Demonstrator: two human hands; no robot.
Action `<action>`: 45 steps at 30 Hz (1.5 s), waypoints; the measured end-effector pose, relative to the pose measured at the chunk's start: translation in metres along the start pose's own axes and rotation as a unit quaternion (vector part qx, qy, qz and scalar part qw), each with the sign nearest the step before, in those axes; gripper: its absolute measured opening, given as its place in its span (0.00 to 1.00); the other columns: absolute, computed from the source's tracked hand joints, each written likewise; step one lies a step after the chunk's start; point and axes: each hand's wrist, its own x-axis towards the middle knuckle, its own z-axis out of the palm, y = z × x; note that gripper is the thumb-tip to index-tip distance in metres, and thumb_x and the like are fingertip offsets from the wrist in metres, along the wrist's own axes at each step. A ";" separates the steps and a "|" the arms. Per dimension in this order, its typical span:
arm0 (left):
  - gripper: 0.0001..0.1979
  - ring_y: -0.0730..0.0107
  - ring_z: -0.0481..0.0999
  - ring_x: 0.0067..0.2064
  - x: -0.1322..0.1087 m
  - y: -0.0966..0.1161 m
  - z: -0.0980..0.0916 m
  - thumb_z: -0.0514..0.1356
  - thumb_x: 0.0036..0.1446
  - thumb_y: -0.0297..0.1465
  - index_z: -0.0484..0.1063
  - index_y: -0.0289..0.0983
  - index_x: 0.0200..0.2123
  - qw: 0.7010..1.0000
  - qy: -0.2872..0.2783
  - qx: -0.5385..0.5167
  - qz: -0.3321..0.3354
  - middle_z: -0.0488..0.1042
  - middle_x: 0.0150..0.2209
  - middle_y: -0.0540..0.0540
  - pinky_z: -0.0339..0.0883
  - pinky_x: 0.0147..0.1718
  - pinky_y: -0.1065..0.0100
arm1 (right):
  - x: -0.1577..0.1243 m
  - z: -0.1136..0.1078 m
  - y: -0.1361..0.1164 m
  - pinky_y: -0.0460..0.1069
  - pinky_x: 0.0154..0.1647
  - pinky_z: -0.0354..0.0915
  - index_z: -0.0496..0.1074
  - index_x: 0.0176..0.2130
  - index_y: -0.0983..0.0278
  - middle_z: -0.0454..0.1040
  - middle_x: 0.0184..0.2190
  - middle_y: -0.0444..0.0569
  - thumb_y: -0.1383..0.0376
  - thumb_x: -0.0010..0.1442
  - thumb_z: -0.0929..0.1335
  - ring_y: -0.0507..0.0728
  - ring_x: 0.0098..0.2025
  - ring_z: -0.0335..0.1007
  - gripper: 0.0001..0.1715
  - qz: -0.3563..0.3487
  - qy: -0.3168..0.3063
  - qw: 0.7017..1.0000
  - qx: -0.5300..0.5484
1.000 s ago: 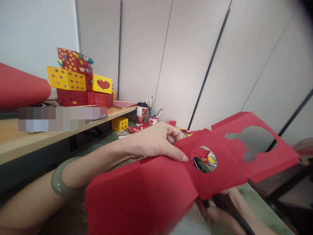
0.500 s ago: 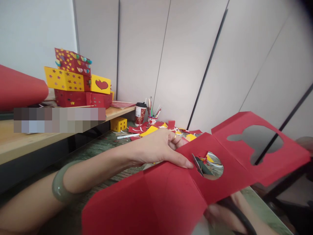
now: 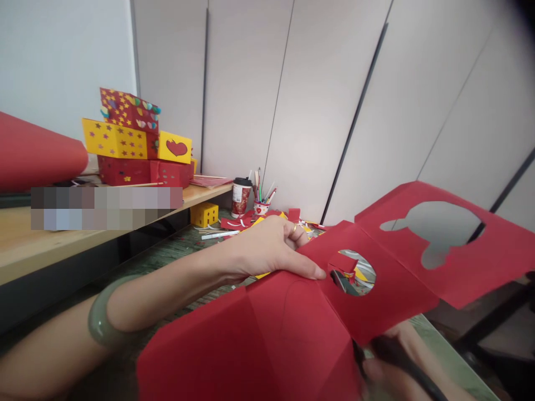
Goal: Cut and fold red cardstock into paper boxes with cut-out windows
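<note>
A folded red card sheet (image 3: 301,328) fills the lower right of the head view. It has a rounded hole in its middle panel and a larger irregular cut-out in the far right panel. My left hand (image 3: 267,248), with a ring and a green bangle, pinches the card's upper edge, thumb on top beside the round hole. Under the card, my right hand (image 3: 403,365) grips the dark handles of scissors (image 3: 343,283), partly hidden and blurred. Their blades show through the round hole at its left rim. A faint pencil curve marks the panel left of the hole.
Red and yellow paper scraps (image 3: 238,223) litter the green table (image 3: 167,303). Beyond stand a paper cup (image 3: 241,198), a pen holder (image 3: 261,208) and a yellow box (image 3: 204,214). Decorated boxes (image 3: 134,139) and a red paper roll (image 3: 37,153) rest on the wooden shelf (image 3: 96,234) at left.
The red card's right part has risen slightly and shifted left. The scissor blades show lower and less through the hole. My left hand keeps its hold.
</note>
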 end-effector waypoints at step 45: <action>0.12 0.80 0.63 0.20 -0.003 0.003 0.002 0.65 0.38 0.32 0.63 0.34 0.19 1.000 0.017 -0.014 -0.013 0.65 0.19 0.54 0.56 0.17 0.80 | 0.009 0.017 -0.008 0.47 0.31 0.69 0.76 0.32 0.56 0.77 0.25 0.45 0.68 0.49 0.66 0.56 0.29 0.74 0.10 -0.060 0.063 0.996 0.010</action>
